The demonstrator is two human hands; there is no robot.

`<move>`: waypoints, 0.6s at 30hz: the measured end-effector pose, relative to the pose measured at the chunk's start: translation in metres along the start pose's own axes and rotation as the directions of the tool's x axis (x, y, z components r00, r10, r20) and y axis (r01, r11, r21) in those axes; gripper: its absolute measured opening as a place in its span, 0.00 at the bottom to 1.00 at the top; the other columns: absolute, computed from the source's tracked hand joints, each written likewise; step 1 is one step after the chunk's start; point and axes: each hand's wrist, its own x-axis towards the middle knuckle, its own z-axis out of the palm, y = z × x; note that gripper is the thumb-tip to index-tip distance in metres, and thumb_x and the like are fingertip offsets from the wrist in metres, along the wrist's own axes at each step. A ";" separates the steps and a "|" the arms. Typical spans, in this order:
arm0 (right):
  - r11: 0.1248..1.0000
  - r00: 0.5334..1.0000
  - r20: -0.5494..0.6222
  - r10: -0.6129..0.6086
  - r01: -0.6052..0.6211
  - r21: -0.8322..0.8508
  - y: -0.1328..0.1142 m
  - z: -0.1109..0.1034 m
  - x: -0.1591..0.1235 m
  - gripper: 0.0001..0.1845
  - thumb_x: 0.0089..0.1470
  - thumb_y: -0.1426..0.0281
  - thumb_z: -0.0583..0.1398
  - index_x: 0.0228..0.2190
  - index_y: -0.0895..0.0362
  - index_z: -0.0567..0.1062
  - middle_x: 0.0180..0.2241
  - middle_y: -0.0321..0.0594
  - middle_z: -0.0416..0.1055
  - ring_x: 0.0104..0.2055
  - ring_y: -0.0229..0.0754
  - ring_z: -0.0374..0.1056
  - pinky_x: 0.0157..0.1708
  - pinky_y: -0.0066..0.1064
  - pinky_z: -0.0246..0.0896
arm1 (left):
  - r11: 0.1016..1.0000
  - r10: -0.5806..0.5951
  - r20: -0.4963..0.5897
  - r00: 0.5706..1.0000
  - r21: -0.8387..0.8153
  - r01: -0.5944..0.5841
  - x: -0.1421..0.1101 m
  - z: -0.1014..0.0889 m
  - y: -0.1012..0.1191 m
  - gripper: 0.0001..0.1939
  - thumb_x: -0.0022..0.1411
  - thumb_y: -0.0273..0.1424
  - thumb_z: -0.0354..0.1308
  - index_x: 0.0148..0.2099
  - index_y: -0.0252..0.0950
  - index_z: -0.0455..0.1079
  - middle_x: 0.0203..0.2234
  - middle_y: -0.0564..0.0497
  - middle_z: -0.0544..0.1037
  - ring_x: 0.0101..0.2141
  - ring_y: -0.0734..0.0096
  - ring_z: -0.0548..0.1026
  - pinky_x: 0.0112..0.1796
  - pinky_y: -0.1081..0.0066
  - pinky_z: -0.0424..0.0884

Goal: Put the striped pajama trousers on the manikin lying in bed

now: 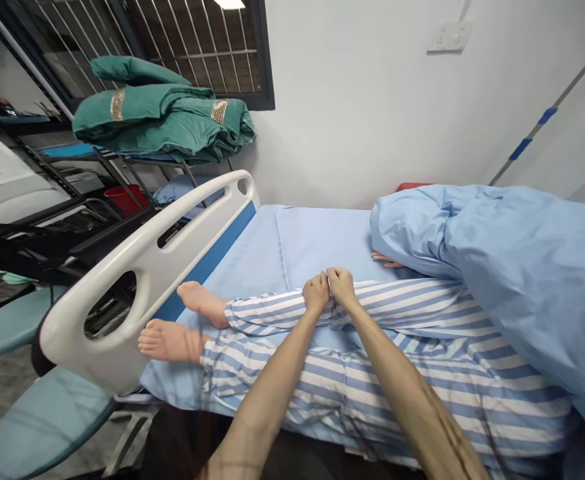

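- Left hand [316, 291]: the fingers are curled closed into a loose fist at about the knee of the far leg of the blue-and-white striped trousers [337, 373]; whether they grip any cloth is hidden, so I cannot tell
- Right hand [341, 285]: its fingers are closed in the same way, just beside the left ones and over the same trouser leg; I cannot tell if cloth is caught in them
- Below the fingers, the left forearm [277, 380] and right forearm [405, 387] reach across the near trouser leg
- Left of the fingers, beyond the trouser cuffs, lie the bare far foot [203, 303] and near foot [172, 340], beside the white footboard [170, 273]
- Past the fingers, toward the wall [342, 133], runs the light blue sheet [322, 243]
- Right of the fingers and a little farther off, a lying figure's hand [388, 261] shows from under the bulky blue quilt [512, 247]
- Well apart from the fingers, up and to the left, folded green bedding [157, 120] rests in front of the barred window [192, 40]
- High to the right of the fingers, a socket plate [450, 37] is on the wall
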 end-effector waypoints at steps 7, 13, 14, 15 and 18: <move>0.993 0.998 0.001 -0.056 0.056 -0.101 0.011 -0.018 0.011 0.18 0.48 0.65 0.50 0.12 0.56 0.54 0.14 0.28 0.44 0.20 0.31 0.44 0.22 0.28 0.39 | 1.000 -0.004 0.026 1.000 -0.015 0.005 -0.007 -0.005 0.007 0.21 0.65 0.36 0.41 0.31 0.39 0.75 0.29 0.46 0.78 0.30 0.69 0.71 0.31 0.71 0.54; 0.998 0.998 0.041 -0.055 0.054 0.027 0.042 -0.018 -0.001 0.20 0.51 0.61 0.50 0.13 0.55 0.53 0.15 0.28 0.45 0.20 0.31 0.46 0.22 0.27 0.41 | 1.000 0.007 0.029 1.000 -0.016 -0.007 -0.009 0.000 0.005 0.21 0.64 0.36 0.41 0.30 0.39 0.74 0.28 0.47 0.79 0.30 0.69 0.71 0.31 0.71 0.54; 0.996 0.998 0.042 -0.047 0.044 0.076 0.042 -0.019 0.000 0.20 0.51 0.60 0.50 0.14 0.55 0.53 0.15 0.28 0.45 0.20 0.31 0.46 0.22 0.27 0.41 | 1.000 0.004 0.031 1.000 -0.025 -0.003 -0.009 0.000 0.004 0.21 0.64 0.36 0.42 0.29 0.39 0.74 0.27 0.47 0.78 0.29 0.69 0.71 0.30 0.71 0.54; 0.992 0.998 0.042 -0.038 0.032 0.123 0.042 -0.021 0.002 0.20 0.51 0.60 0.50 0.14 0.55 0.53 0.15 0.28 0.46 0.20 0.31 0.46 0.22 0.27 0.42 | 0.999 0.001 0.047 0.999 -0.038 0.000 -0.008 -0.001 0.004 0.21 0.63 0.37 0.42 0.28 0.38 0.74 0.26 0.47 0.78 0.28 0.70 0.70 0.30 0.72 0.54; 0.973 1.000 0.026 -0.007 0.001 0.230 0.040 -0.022 0.007 0.21 0.50 0.59 0.51 0.13 0.55 0.55 0.13 0.28 0.47 0.19 0.31 0.46 0.22 0.27 0.43 | 0.987 0.019 0.141 0.990 -0.158 0.004 0.002 -0.007 0.010 0.18 0.59 0.36 0.46 0.21 0.36 0.69 0.18 0.51 0.72 0.24 0.73 0.65 0.27 0.73 0.53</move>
